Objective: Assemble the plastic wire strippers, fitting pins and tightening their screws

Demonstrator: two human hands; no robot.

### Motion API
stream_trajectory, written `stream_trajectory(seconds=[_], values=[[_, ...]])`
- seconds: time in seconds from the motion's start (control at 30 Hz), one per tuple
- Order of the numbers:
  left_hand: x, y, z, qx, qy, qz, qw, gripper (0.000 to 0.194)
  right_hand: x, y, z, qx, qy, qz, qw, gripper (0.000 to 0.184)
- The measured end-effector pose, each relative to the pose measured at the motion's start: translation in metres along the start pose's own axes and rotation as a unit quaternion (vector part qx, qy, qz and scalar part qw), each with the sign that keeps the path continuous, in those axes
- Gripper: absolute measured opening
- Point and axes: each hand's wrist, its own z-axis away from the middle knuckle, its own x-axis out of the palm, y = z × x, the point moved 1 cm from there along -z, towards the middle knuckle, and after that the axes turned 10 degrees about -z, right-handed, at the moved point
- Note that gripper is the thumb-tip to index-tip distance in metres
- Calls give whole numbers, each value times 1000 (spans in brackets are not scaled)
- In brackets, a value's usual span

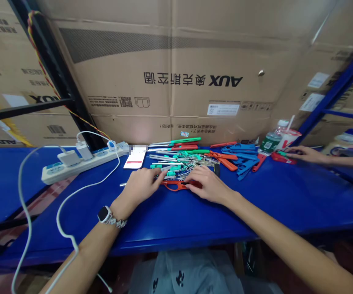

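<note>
A long-nosed lighter with an orange handle (173, 186) lies low over the blue table between my hands. Its handle has a loop, and a metal tip pokes out on the far left beside my left wrist. My left hand (144, 184) is closed over the tube end, fingers mostly hidden behind the back of the hand. My right hand (207, 183) pinches at the handle, near a small dark piece. Just behind my hands is a heap of green lighter parts (173, 167), metal tubes and thin wires. Orange handle shells (227, 162) and blue handle shells (246, 157) lie right of it.
A phone (135, 157) and a white power strip (81, 164) with cables stand left. Finished-looking lighters (185, 143) lie at the back, before a large carton (191, 53). At right are a bottle (271, 141), a cup (289, 138) and another person's hand (309, 155) holding something red and green.
</note>
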Motion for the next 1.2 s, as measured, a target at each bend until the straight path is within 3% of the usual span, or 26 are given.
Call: stream_trajectory(seconds=[0.13, 0.4, 0.73, 0.97, 1.1, 1.2], values=[[4, -5, 0, -1, -32, -6, 999, 46, 3, 4, 0, -13, -4, 2, 1000, 9], [10, -12, 2, 11, -40, 46, 998, 39, 16, 8, 0, -35, 21, 8, 999, 16], [12, -13, 4, 45, -58, 85, 994, 32, 16, 10, 9, -24, 12, -72, 997, 25], [11, -7, 6, 68, -30, 70, 995, 25, 16, 11, 9, 14, 37, -85, 996, 24], [10, -2, 6, 115, 33, 59, 991, 19, 18, 12, 9, 36, 55, -97, 993, 17], [10, 6, 4, 163, 49, 79, 982, 15, 18, 13, 9, 35, 59, -97, 993, 18]])
